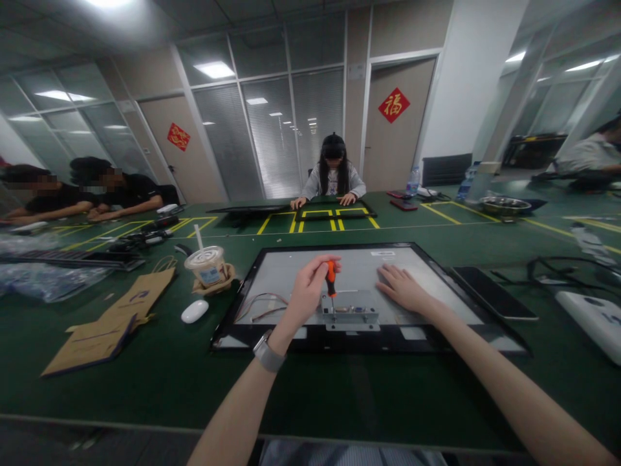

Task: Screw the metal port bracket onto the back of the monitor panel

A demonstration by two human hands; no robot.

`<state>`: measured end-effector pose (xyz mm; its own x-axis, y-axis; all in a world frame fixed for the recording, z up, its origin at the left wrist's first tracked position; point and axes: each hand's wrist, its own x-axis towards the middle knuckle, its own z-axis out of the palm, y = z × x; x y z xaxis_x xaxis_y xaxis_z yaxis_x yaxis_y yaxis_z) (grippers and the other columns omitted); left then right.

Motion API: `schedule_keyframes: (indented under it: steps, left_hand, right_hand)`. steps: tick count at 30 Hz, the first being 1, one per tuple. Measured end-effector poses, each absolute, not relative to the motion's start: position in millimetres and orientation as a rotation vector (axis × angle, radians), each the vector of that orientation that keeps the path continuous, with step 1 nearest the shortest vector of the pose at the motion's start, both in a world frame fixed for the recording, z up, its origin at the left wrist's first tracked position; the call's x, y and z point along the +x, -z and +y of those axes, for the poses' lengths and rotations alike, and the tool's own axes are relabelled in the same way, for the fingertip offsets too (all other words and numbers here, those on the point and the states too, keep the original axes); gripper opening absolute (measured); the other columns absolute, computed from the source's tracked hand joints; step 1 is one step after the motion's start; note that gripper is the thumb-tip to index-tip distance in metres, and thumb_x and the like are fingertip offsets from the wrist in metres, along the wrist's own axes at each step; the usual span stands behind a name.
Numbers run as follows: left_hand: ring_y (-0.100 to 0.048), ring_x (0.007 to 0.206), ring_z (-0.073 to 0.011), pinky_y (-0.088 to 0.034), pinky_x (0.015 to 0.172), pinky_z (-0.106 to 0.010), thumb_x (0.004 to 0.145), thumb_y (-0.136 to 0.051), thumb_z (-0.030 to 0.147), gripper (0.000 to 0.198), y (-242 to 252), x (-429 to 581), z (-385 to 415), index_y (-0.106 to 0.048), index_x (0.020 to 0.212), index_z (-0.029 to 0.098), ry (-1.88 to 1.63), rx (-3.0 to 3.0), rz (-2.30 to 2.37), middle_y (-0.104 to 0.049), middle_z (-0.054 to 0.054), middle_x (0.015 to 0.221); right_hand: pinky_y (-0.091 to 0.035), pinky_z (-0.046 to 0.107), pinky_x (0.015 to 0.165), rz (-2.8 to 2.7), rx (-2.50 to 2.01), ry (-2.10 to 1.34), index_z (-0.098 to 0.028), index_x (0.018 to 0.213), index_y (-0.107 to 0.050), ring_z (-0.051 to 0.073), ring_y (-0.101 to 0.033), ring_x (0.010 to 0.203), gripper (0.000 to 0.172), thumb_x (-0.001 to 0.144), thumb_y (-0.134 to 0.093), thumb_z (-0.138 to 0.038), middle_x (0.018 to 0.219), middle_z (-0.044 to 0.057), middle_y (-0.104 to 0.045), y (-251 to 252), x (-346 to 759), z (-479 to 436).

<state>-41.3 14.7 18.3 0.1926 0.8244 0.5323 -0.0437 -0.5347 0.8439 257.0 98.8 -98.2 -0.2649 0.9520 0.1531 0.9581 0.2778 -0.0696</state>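
Observation:
My left hand (310, 285) is closed round the handle of an orange and black screwdriver (331, 279), held nearly upright. Its shaft points down at a metal bracket (352, 317) with connector ports along its front; whether the tip sits in a screw is too small to tell. That bracket lies on the grey back of a flat display panel (272, 272) with a black frame. My right hand (405, 288) rests flat on the panel's back, right of the bracket, fingers spread. Thin wires (264, 307) lie on the panel to the left.
Left of the panel are a lidded drink cup (208, 266), a white mouse-shaped case (195, 311) and a paper bag (116, 323). A black slab (490, 291) and a white device (592, 323) lie right. Across the green table (160, 388), a person (334, 171) handles a black frame (317, 217).

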Motion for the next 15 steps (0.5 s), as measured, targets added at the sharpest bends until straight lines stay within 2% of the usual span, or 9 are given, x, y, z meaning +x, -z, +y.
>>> schedule_keyframes:
  steps: [4, 8, 11, 15]
  left_hand:
    - [-0.065, 0.090, -0.0197, -0.053, 0.088, -0.036, 0.096, -0.054, 0.038, 0.028, -19.9, -40.1, 13.4, -0.073, 0.098, 0.017, -1.453, 1.722, 0.756, -0.069, -0.007, 0.090]
    - [-0.062, 0.094, -0.0190, -0.052, 0.085, -0.032, 0.091, -0.064, 0.033, 0.017, -19.2, -39.5, 11.8, -0.076, 0.091, 0.020, -1.501, 1.826, 0.806, -0.063, -0.007, 0.098]
    - [-0.061, 0.089, -0.0169, -0.052, 0.082, -0.030, 0.092, -0.063, 0.030, 0.017, -18.7, -40.8, 11.9, -0.077, 0.095, 0.021, -1.495, 1.855, 0.827, -0.060, -0.006, 0.096]
    - [-0.062, 0.088, -0.0161, -0.051, 0.083, -0.030, 0.097, -0.056, 0.030, 0.024, -19.3, -43.9, 13.0, -0.076, 0.106, 0.021, -1.460, 1.870, 0.833, -0.062, -0.005, 0.096]
  right_hand:
    - [-0.028, 0.056, 0.119, -2.384, -1.793, 0.043, -0.018, 0.152, -0.044, 0.035, -0.035, 0.149, 0.068, 0.100, -0.025, -0.056, 0.161, 0.018, -0.040, 97.8, 257.0, 98.6]
    - [-0.027, 0.055, 0.120, -2.384, -1.815, 0.046, -0.016, 0.152, -0.044, 0.035, -0.034, 0.149, 0.067, 0.100, -0.027, -0.054, 0.162, 0.018, -0.039, 97.5, 256.3, 98.5]
    - [-0.027, 0.055, 0.120, -2.377, -1.809, 0.039, -0.017, 0.152, -0.044, 0.035, -0.034, 0.149, 0.066, 0.099, -0.027, -0.054, 0.162, 0.017, -0.039, 97.7, 256.3, 98.6]
    - [-0.027, 0.056, 0.120, -2.380, -1.804, 0.017, -0.018, 0.153, -0.043, 0.035, -0.033, 0.150, 0.066, 0.099, -0.026, -0.054, 0.162, 0.017, -0.038, 95.9, 256.1, 97.6]
